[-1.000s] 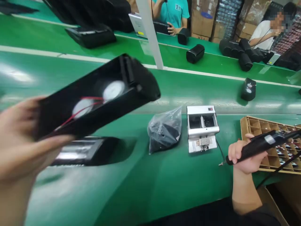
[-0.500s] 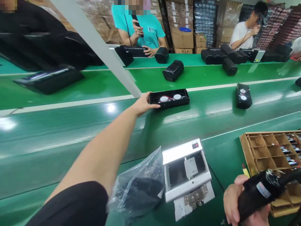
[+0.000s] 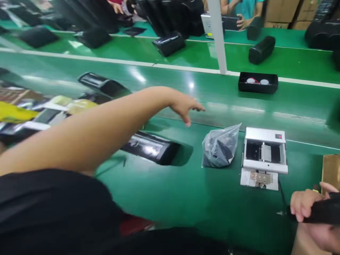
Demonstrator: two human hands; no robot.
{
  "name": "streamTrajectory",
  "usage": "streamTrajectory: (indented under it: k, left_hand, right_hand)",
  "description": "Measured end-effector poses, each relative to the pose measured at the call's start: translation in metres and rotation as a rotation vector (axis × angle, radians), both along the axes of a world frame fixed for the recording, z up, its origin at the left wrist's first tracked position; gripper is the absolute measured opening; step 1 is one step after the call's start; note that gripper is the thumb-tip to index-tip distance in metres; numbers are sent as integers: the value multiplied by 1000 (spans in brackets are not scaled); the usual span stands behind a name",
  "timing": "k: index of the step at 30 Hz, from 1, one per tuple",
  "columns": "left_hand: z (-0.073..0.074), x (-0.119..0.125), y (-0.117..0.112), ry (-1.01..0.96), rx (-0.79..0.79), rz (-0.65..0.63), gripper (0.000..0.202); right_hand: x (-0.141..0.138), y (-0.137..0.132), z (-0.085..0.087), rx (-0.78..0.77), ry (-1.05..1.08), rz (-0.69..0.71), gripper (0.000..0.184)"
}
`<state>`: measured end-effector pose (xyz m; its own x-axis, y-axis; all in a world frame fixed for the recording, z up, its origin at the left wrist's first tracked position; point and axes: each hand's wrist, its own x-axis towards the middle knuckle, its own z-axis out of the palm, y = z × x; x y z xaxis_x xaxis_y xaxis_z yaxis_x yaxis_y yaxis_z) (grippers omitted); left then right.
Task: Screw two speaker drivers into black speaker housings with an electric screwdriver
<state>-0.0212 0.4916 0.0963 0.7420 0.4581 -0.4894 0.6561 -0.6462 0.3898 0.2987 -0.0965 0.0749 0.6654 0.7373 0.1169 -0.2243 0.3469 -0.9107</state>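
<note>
My left hand (image 3: 185,106) hangs open over the near edge of the green conveyor belt (image 3: 164,88), fingers loose and holding nothing. The black speaker housing (image 3: 258,82) with two round drivers and red wires lies on the belt, well to the right of that hand. My right hand (image 3: 308,209) at the lower right is closed around a black electric screwdriver (image 3: 318,212) whose bit points left. Another glossy black housing (image 3: 148,147) lies on the bench under my left forearm.
A plastic bag of dark parts (image 3: 220,147) and a white screw feeder box (image 3: 264,156) sit on the bench. A cardboard tray edge (image 3: 330,170) shows at right. A white post (image 3: 217,35) stands beyond the belt. More black housings and other people's hands are at the far side.
My left hand let go of the speaker housing on the belt and pulled back toward me. The housing has moved right. My view swung left.
</note>
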Motion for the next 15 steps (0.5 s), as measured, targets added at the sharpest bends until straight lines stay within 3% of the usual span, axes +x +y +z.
streamTrajectory:
  k: [3,5,7,10,12,15]
  left_hand:
    - [12,-93,-76,101,81,-53,159]
    - [9,-129,-124,96,168,-79,167]
    - [3,-142,-160,62,234,-105,159]
    - [3,-136,-194,-5,322,-96,139]
    - [14,-131,-211,-69,391,-47,128]
    - [44,-138,-249,-229,510,66,117]
  right_hand:
    - [23,-5,0,-78,-56,-27,90]
    - [41,-10,-4,-150,-94,-51,90]
    - [54,-11,-7,-192,-106,-82,92]
    - [59,-6,-8,-177,-115,-66,93]
    - [56,-1,-9,-151,-140,-44,91]
    - [51,7,-12,-119,-192,-67,82]
